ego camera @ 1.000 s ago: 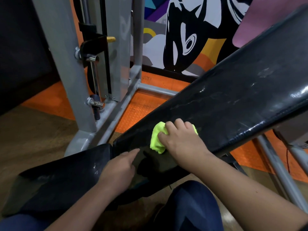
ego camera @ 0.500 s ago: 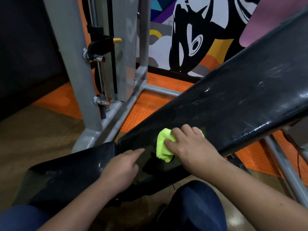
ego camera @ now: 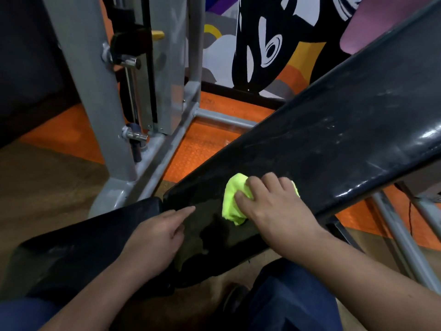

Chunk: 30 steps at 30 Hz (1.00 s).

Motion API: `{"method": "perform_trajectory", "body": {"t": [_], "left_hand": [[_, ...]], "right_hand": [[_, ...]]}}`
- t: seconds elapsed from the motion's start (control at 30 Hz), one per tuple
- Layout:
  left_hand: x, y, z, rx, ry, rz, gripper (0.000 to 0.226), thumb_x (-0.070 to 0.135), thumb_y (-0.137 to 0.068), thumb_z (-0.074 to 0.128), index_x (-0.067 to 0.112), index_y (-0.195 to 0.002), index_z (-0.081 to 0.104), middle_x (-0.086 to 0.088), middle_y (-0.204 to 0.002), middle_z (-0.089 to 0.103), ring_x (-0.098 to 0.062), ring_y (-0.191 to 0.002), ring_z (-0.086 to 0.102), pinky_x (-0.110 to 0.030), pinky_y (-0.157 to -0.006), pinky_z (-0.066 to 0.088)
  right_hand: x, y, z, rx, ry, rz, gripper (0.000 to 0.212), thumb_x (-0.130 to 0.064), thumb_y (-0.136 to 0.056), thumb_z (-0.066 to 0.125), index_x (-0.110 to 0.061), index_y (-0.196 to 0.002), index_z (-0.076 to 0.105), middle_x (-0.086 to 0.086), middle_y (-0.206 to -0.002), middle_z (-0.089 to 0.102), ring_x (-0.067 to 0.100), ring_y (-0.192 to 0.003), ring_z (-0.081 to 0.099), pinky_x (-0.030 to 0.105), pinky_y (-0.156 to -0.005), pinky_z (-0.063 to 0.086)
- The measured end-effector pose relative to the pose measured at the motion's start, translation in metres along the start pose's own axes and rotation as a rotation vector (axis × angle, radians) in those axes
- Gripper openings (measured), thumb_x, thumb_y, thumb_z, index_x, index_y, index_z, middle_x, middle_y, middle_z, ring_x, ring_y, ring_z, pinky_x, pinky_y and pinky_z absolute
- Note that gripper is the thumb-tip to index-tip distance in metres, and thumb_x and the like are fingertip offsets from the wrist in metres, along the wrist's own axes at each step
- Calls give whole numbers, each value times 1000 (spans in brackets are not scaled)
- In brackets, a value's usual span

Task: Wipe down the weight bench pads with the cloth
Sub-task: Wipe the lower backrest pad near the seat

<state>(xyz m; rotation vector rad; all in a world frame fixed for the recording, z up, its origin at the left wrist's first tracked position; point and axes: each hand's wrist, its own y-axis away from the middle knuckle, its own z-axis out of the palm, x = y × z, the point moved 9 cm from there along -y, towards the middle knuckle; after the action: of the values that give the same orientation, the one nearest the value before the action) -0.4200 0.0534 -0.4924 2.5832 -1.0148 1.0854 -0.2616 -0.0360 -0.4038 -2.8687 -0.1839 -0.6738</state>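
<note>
At the bottom of the frame, 2 bare forearms reach up from the lower corners, above dark blue trouser legs (ego camera: 293, 297). The left hand (ego camera: 157, 237), in the lower centre, rests on the joint between the 2 pads with its index finger stretched straight toward the upper right and its other fingers loosely curled under; it holds nothing. The right hand (ego camera: 274, 209), just right of centre, lies palm down with its fingers bent over a bunched neon yellow-green cloth (ego camera: 232, 201), pressing it onto the lower end of the long, glossy black vinyl back pad (ego camera: 334, 139). The cloth bulges out to the left of the knuckles and shows a little past the fingertips.

The back pad slopes from the centre up to the upper right corner, its surface scuffed and catching glare near the right edge. The flatter black seat pad (ego camera: 78, 242) runs to the lower left, meeting the back pad at a narrow gap.

The floor is brown nearby and orange textured matting (ego camera: 198, 149) beyond. Grey steel bench legs (ego camera: 401, 235) slant at the lower right. A grey metal machine frame (ego camera: 95, 96) with chrome pins stands in the upper left. Farthest, a painted mural wall (ego camera: 267, 44) in black, white, orange and purple fills the upper centre.
</note>
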Motion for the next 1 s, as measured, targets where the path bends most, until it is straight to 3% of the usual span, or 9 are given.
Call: {"method": "perform_trajectory", "body": {"t": [0.1,0.23,0.33,0.53,0.67,0.73,0.8,0.9,1.0], "left_hand": [[-1,-4,4,-16,-14,16,47,30,-102,50,48,-145,47,25,-126,62,2,-113,58,-25,-92,51],[-1,-13,12,-74,-88,10,49,36,-104,40,53,-150,34,20,-123,62,-2,-110,57,-30,-91,51],[-9,-16,19,-104,-142,-7,51,34,-104,40,52,-151,31,17,-124,63,-5,-109,58,-31,-89,51],[-12,-13,25,-148,-140,-14,51,32,-104,41,50,-151,34,15,-124,64,-9,-110,59,-36,-89,51],[-14,-9,26,-154,-128,-29,52,31,-104,42,52,-151,32,16,-123,64,-5,-109,58,-35,-89,51],[-13,-8,26,-148,-116,-23,53,32,-104,42,53,-151,31,17,-122,64,-3,-108,58,-34,-88,51],[-12,-10,25,-138,-122,-15,52,32,-104,42,53,-151,32,17,-125,64,-5,-110,58,-34,-89,51],[-14,-9,27,-145,-134,-21,52,31,-104,43,53,-150,33,16,-128,64,-6,-109,60,-31,-88,51],[-14,-7,32,-168,-107,-31,52,31,-105,42,54,-150,32,18,-127,63,-1,-106,58,-27,-86,50]], "right_hand": [[-3,16,-2,14,-7,-97,49,-17,-76,68,-17,-124,58,15,-114,54,35,-88,48,45,-70,38],[13,0,-5,6,12,47,47,-14,-75,66,-16,-122,60,15,-110,55,36,-89,48,46,-71,38],[-10,13,0,19,9,-93,47,-11,-77,61,-15,-124,59,16,-112,56,36,-87,50,45,-70,39],[4,17,-7,75,-13,-36,49,-11,-74,72,-13,-122,61,19,-112,58,39,-88,53,48,-70,42],[-7,32,-4,56,-11,-159,55,-13,-70,74,-14,-124,60,18,-116,58,39,-87,55,47,-69,43],[6,30,-8,65,-2,-109,60,-14,-66,77,-15,-123,61,19,-115,58,39,-87,55,47,-69,44],[4,23,-10,71,-3,-70,53,-14,-69,73,-14,-121,62,19,-113,59,39,-87,54,47,-69,43],[-28,31,-3,37,-6,-206,36,-16,-83,51,-16,-117,63,15,-110,59,36,-84,53,46,-68,43],[-18,35,-8,31,-22,-204,41,-17,-80,58,-17,-121,61,15,-112,58,36,-85,53,46,-69,44]]}}
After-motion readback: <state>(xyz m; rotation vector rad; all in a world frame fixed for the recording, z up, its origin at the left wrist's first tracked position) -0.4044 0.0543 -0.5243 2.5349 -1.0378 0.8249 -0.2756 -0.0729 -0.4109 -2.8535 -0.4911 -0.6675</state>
